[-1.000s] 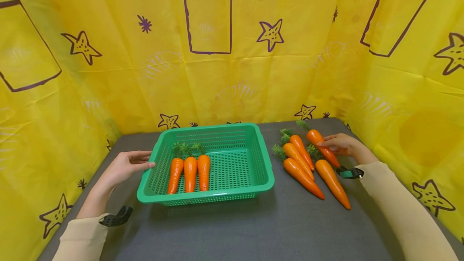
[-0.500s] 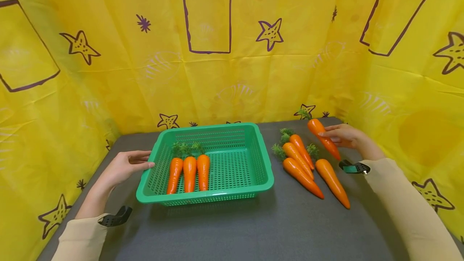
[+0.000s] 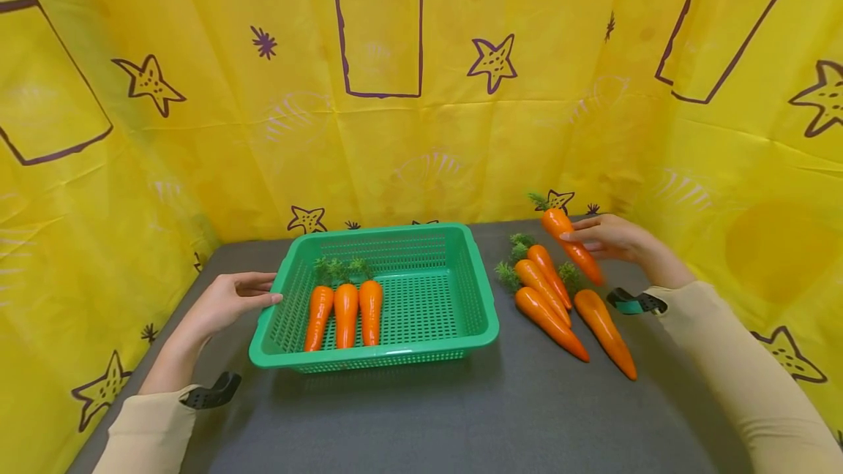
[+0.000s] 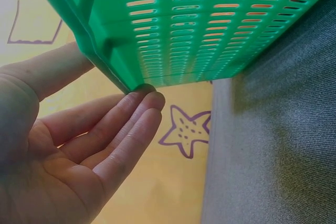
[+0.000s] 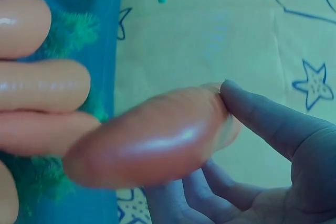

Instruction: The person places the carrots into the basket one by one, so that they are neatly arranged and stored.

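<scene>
A green perforated basket (image 3: 395, 353) stands on the table with three orange carrots (image 3: 345, 317) side by side in it, leafy ends toward the back. At its left rim, my left hand (image 3: 220, 306) holds the edge; the left wrist view shows the thumb over the rim and the fingertips (image 4: 152, 100) against the outer side. My right hand (image 3: 615, 240) pinches another carrot (image 3: 569, 243) between thumb and fingers, raised above the table at the right back. In the right wrist view this carrot (image 5: 147, 140) is slightly blurred, its tip pointing toward the camera.
Right of the basket lie three carrots (image 3: 543, 295) close together, with one more carrot (image 3: 604, 335) beside them. The dark grey table (image 3: 408, 423) is enclosed by a yellow curtain (image 3: 395, 145) at the back and sides.
My right hand has lifted its carrot off the table and carried it up, then a little to the left. The left hand and the basket have stayed in place.
</scene>
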Motion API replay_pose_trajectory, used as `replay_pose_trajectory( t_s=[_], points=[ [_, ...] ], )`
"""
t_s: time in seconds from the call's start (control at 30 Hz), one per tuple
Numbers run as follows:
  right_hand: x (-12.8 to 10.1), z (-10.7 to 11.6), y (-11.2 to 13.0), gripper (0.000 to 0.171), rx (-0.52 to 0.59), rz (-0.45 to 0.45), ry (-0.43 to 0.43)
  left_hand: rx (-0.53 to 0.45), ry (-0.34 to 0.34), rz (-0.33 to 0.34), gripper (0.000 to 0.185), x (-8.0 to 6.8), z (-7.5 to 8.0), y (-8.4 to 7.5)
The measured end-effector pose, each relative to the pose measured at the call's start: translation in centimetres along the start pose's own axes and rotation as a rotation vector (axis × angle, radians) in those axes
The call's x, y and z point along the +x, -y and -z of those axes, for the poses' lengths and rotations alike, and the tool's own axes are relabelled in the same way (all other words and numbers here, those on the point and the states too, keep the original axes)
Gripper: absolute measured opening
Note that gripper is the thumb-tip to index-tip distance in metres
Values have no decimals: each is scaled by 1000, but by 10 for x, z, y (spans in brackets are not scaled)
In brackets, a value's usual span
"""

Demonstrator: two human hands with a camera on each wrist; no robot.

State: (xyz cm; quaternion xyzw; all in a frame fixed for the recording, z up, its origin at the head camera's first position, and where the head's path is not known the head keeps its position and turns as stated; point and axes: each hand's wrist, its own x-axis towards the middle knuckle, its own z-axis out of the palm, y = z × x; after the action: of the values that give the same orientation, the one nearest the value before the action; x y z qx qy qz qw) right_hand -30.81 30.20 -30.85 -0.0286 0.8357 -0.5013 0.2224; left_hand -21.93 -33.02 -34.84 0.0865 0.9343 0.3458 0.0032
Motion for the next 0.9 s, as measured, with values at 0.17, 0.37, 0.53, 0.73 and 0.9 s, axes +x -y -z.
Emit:
replay_pose_trajectory(
  t_s=[0.17,0.37,0.53,0.73,0.9],
  points=[
    [0,-9,11,80,-25,14,6,-4,-5,9,64,0,0,0],
    [3,-21,22,80,-31,16,36,-6,-7,14,64,0,-1,0],
    [5,-30,33,81,-23,33,76,-11,-8,18,65,0,-1,1],
    [6,-44,49,80,-48,68,112,-8,-7,16,65,-1,-1,1],
    [11,-56,60,79,-71,83,145,-9,-6,12,65,0,-1,1]
  ],
)
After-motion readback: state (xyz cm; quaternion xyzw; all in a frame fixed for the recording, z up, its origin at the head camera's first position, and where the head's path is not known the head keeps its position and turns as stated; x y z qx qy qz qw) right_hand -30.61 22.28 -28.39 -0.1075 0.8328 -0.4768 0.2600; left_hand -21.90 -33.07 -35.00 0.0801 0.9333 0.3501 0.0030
